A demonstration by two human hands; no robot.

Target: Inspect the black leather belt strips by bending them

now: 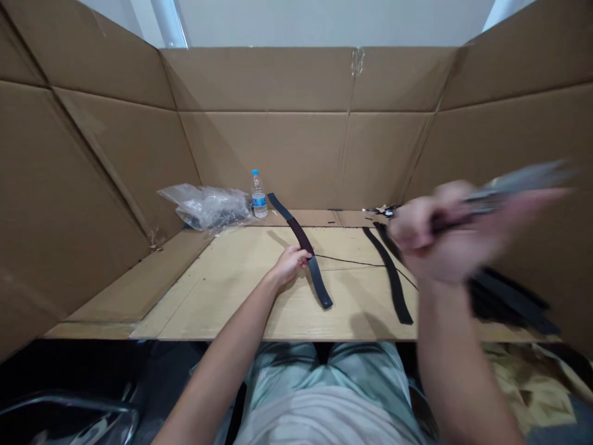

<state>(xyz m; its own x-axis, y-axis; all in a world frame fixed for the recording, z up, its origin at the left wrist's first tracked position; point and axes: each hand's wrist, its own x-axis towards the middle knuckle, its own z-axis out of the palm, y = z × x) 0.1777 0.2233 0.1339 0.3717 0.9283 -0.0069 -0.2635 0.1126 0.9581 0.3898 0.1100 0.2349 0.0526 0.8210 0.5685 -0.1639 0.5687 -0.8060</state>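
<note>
My left hand (pixel 291 262) is closed on a curved black strip (pixel 320 281), gripping it near its middle. Dark brownish-red wrapping (pixel 300 238) covers the strip's centre. A thin black cord (pixel 352 261) runs from the wrapped part toward the right, passes over another curved strip and goes out of sight near my right forearm. My right hand (pixel 438 232) is raised and smeared by motion, its fingers curled round a grey, metallic-looking tool (pixel 482 201) whose kind is too blurred to tell. Beneath it on the table lies a second curved black strip (pixel 391 275).
Cardboard walls (pixel 264 142) enclose the wooden table (pixel 222 290) at the back and sides. Toward the back left are a crumpled clear plastic bag (pixel 210 207) and a water bottle (pixel 258 198). More black strips (pixel 507 300) are piled at the right. Small dark items (pixel 382 211) lie along the back edge.
</note>
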